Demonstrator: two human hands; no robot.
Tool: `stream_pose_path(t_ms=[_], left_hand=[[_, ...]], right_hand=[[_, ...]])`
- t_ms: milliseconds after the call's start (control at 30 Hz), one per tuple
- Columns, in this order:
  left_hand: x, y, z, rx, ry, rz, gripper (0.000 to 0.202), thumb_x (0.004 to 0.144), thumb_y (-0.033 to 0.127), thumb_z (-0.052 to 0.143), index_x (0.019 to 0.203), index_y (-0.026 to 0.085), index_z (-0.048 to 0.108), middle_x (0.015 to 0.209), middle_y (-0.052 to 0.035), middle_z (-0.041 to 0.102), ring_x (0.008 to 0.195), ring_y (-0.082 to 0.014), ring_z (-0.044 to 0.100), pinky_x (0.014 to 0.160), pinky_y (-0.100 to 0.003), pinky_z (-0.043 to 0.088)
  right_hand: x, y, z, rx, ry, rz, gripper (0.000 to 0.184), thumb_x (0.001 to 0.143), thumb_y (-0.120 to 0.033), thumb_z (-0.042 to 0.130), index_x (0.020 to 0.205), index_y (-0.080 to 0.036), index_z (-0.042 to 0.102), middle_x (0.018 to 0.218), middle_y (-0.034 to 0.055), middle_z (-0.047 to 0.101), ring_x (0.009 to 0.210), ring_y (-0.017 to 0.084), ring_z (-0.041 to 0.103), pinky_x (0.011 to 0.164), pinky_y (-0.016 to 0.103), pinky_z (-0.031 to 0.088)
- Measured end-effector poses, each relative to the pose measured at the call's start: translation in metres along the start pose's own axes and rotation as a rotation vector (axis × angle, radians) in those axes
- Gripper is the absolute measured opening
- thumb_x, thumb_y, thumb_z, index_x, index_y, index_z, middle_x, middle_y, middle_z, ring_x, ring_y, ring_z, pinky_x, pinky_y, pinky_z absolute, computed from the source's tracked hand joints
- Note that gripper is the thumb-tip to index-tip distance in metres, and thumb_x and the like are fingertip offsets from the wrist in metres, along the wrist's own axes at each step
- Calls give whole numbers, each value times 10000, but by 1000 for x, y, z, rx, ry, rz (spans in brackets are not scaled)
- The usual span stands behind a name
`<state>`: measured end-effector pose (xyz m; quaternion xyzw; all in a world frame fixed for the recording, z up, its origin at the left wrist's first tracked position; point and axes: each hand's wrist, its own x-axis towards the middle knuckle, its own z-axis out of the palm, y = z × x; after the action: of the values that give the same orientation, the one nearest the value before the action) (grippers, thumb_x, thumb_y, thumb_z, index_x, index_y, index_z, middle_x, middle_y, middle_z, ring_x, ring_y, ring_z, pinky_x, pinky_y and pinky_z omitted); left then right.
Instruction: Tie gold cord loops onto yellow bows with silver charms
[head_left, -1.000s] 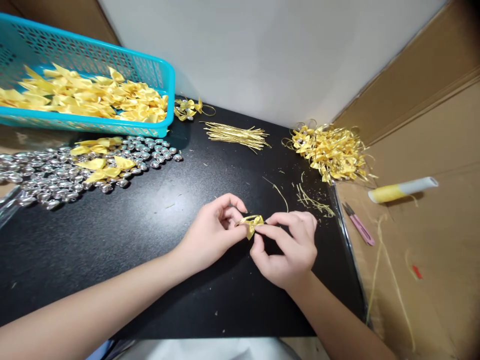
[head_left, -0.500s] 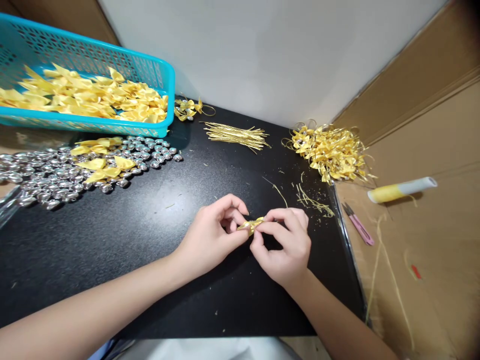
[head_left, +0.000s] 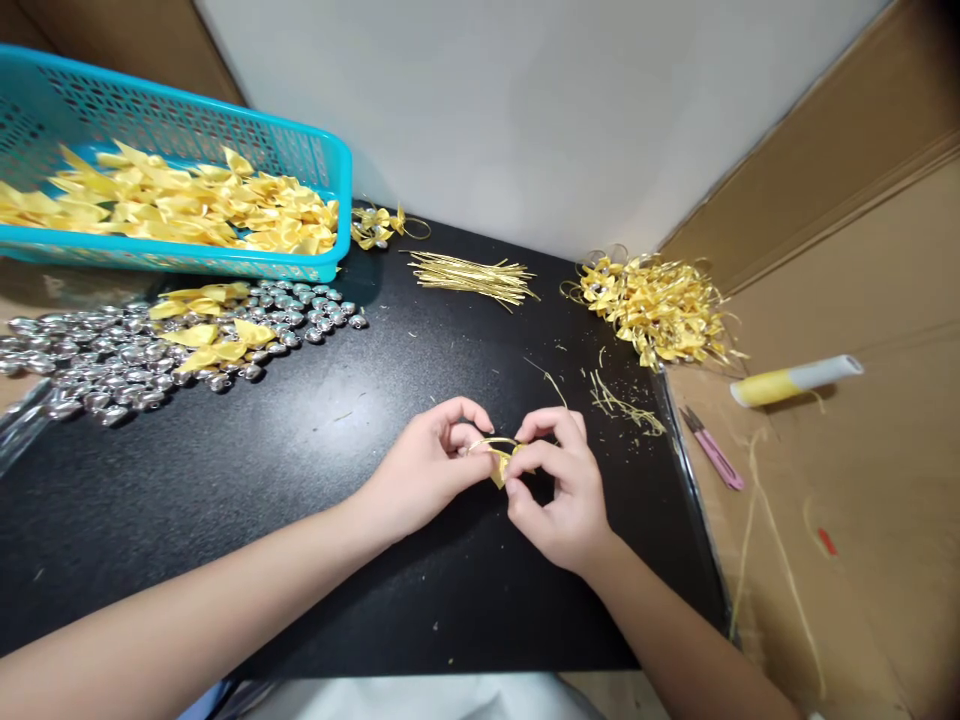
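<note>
Between my two hands is a small yellow ribbon bow (head_left: 499, 466) with a gold tie curving in a loop above it. My left hand (head_left: 427, 462) pinches its left side, thumb against the fingers. On the other side my right hand (head_left: 559, 490) grips the bow with thumb and fingertips. Fingers cover much of the bow, and whether a bell is attached cannot be made out. A thin yellow thread (head_left: 555, 388) lies just beyond my right hand. Farther back lies a bundle of gold twist ties (head_left: 472, 278).
A turquoise basket (head_left: 225, 262) of yellow bows stands back left. Silver bells (head_left: 112, 370) spread before it, with loose bows (head_left: 217, 345) on top. Finished-looking bows (head_left: 660, 305) heap at the right. Snips (head_left: 712, 450) and a thread spool (head_left: 795, 380) lie on cardboard beyond the black table (head_left: 300, 600).
The bow has been turned between my fingers, so the gold loop now stands up above it. Both hands stay close together in nearly the same place.
</note>
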<state>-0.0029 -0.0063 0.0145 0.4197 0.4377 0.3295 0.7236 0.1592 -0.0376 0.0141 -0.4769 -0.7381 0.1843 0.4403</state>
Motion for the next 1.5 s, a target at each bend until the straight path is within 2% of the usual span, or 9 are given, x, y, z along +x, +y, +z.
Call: stream_pose_path(t_ms=[167,433,700,833,933,1067,1133,1333,1500], left_hand=[[0,1,0,2,5,10,234,657,152,665,812,181,493,542,101,548,499,-55,440,552,-190,337],[1,0,-2,15,53,41,226,673,173,669,808,188,489,514,102,540,489,-64,455,548,-191,345],[5,3,-6,36,116,52,241,651,170,672,803,192,487,514,98,556,473,-66,456,515,-184,361],[6,4,-7,49,134,68,242,651,161,675,802,190,487,526,95,561,480,-63,464,513,-178,365],[7,4,-8,58,158,93,244,638,153,676,787,191,486,500,106,531,457,-60,445,500,-178,352],[8,6,-9,80,186,131,236,623,147,671,767,190,488,489,111,520,441,-57,432,494,-181,343],[9,7,-10,92,197,150,225,626,152,668,762,188,492,504,102,537,441,-57,434,491,-182,339],[12,13,-19,149,291,209,219,646,165,671,767,186,491,532,88,539,465,-65,462,502,-185,348],[8,15,-17,234,282,273,206,685,161,673,788,185,497,572,73,556,500,-67,451,514,-184,355]], right_hand=[[0,0,-5,55,-137,103,91,700,-136,534,691,-203,595,991,53,520,986,222,503,873,419,431],[-2,-3,-7,144,-216,134,59,656,-164,577,688,-199,543,1056,56,501,1017,228,479,917,421,399],[-5,-4,-12,213,-167,126,107,621,-140,580,658,-200,500,1076,53,486,1016,224,477,939,435,380],[-1,-1,-17,288,-138,98,170,640,-127,593,656,-205,442,928,33,512,870,184,504,813,377,429],[3,-3,-18,369,-188,93,229,661,-104,592,629,-210,392,753,-3,539,708,147,504,696,324,428],[5,-7,-20,448,-267,138,281,685,-86,596,607,-218,360,629,-31,517,604,124,487,598,279,415],[6,-7,-21,428,-260,167,292,706,-87,604,595,-215,366,600,-38,486,572,113,468,559,260,398],[6,1,-28,342,-71,288,264,804,-165,610,633,-211,414,596,-41,450,545,102,450,508,235,389],[3,-4,-16,138,-71,161,93,768,-118,648,763,-198,603,691,-13,552,631,124,520,587,260,444]])
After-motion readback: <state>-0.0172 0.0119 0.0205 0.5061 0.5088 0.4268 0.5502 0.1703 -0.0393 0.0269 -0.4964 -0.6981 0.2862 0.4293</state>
